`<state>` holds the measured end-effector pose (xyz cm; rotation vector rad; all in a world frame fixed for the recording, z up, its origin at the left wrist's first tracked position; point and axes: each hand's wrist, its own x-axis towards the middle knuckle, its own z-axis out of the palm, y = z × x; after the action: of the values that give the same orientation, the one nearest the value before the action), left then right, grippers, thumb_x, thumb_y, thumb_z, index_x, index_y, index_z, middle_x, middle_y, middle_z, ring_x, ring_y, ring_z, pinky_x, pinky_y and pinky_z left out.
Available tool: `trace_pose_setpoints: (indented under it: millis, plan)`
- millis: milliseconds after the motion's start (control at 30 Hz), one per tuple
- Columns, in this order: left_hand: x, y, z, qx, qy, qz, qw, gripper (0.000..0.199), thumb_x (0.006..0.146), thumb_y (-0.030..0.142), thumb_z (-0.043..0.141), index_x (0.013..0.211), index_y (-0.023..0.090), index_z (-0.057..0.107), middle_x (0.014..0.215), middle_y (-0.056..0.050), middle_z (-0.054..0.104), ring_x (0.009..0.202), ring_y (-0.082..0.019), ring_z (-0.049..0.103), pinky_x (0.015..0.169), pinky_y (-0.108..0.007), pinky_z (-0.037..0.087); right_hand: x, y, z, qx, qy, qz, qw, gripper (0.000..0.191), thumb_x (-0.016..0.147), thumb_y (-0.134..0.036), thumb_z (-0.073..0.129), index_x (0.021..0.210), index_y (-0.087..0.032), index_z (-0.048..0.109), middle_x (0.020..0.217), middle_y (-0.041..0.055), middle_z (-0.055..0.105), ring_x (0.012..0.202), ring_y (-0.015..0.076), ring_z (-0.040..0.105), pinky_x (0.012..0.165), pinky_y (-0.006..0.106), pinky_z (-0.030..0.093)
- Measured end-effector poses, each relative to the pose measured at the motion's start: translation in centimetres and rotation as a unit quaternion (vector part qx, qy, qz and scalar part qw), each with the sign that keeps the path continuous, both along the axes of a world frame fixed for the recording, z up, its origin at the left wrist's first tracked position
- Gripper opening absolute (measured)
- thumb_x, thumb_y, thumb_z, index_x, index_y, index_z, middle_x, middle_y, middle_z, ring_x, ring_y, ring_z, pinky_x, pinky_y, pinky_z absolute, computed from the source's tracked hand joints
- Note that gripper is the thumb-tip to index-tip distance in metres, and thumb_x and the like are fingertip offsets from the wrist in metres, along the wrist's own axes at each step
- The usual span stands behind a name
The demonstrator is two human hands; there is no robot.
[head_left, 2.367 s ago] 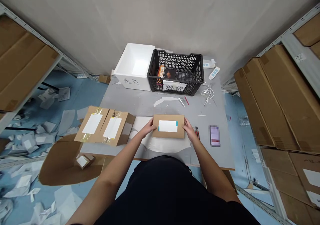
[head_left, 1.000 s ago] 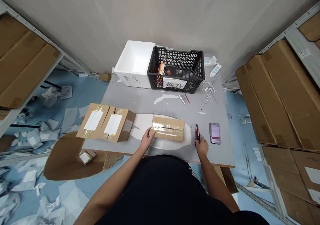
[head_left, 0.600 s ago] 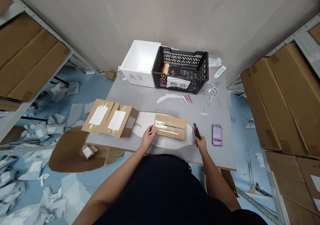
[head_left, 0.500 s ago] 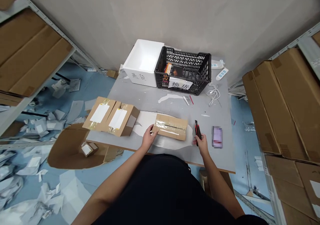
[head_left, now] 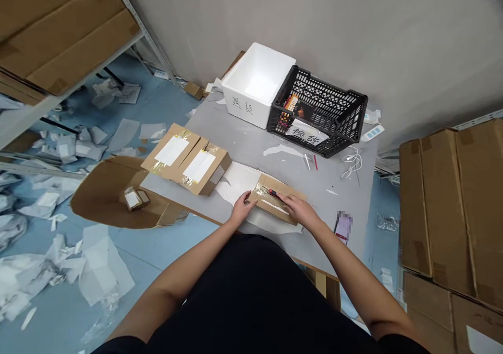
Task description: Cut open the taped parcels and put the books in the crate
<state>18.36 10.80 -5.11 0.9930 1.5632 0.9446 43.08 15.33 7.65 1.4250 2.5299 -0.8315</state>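
- The small cardboard box (head_left: 269, 198) lies flat on the surface (head_left: 236, 139), near the person's body, over a pale patch (head_left: 236, 178). Clear tape glints along its top, and a white strip runs nearer the close edge.
- The left hand (head_left: 240, 208) has its grip on the box's left end, fingers against the near corner.
- The right hand (head_left: 302, 210) has its grip closed around a slim red-and-black cutter (head_left: 272, 191), held low over the taped top and pointing left. The hand sits over the box's right part; whether the blade bites into the tape cannot be told.
- The box looks light and fairly stiff, judging by its flat shape and straight edges; what it holds is hidden, so its weight is a guess.
- Its card should give good friction, while the taped band is probably slicker. The ends and corners seem the best places to take hold, with fingers clear of the middle seam and the blade.
- The panels would likely dent if pressed hard mid-top; a light hold at the left end should steady it.
- The cutter appears rigid and light, best taken by its handle.
- Two taped cartons (head_left: 204, 170) stand to the left, a phone (head_left: 342, 225) to the right, and a white bin (head_left: 245, 102) and black crate (head_left: 278, 108) farther off.
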Motion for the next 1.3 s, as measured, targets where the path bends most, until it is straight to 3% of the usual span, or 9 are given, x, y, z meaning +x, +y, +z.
trace_pose_setpoints:
  millis: [200,433,700,1000,1300]
  plan:
    - [0.1,-0.1,-0.4,0.013,0.000,0.000,1.000,0.052,0.079,0.042,0.067,0.125,0.018,0.056,0.128,-0.012,0.060,0.118,-0.024,0.057,0.099,-0.039,0.045,-1.7,1.5,-0.2,0.011,-0.050,0.066,0.996,0.052,0.098,-0.025,0.038,0.148,-0.037,0.033,0.106,0.0054,0.062,0.090,0.0181,0.061,0.073,0.025,0.042]
    - [0.2,-0.1,0.3,0.013,0.028,0.001,1.000,0.046,0.082,0.041,0.064,0.122,0.019,0.058,0.124,-0.010,0.062,0.115,-0.024,0.058,0.099,-0.040,0.045,-1.2,1.7,-0.7,0.012,-0.043,0.087,0.995,0.055,0.096,-0.024,0.042,0.148,-0.039,0.034,0.105,0.0041,0.063,0.085,0.0177,0.060,0.071,0.024,0.040]
    - [0.4,0.1,0.5,0.017,0.025,-0.009,1.000,0.042,0.083,0.040,0.062,0.120,0.020,0.061,0.120,-0.008,0.065,0.112,-0.024,0.059,0.098,-0.038,0.045,-1.5,1.9,-0.9,0.031,-0.075,0.096,0.992,0.060,0.094,-0.019,0.041,0.149,-0.041,0.029,0.105,0.0041,0.062,0.083,0.0173,0.061,0.071,0.024,0.041]
    - [0.4,0.0,0.1,0.010,0.041,-0.002,0.999,0.043,0.083,0.041,0.060,0.120,0.019,0.061,0.120,-0.010,0.065,0.110,-0.024,0.060,0.097,-0.039,0.046,-1.6,1.3,0.2,0.046,-0.129,0.107,0.985,0.074,0.086,-0.007,0.043,0.150,-0.041,0.025,0.104,0.0048,0.063,0.079,0.0172,0.061,0.064,0.024,0.038]
    - [0.6,-0.2,0.3,0.006,0.048,0.009,0.999,0.043,0.083,0.039,0.060,0.120,0.018,0.060,0.121,-0.011,0.064,0.111,-0.025,0.060,0.098,-0.040,0.045,-1.1,1.0,-0.1,0.026,-0.106,0.081,0.991,0.070,0.089,-0.007,0.041,0.148,-0.043,0.029,0.106,0.0045,0.062,0.080,0.0174,0.062,0.070,0.026,0.039]
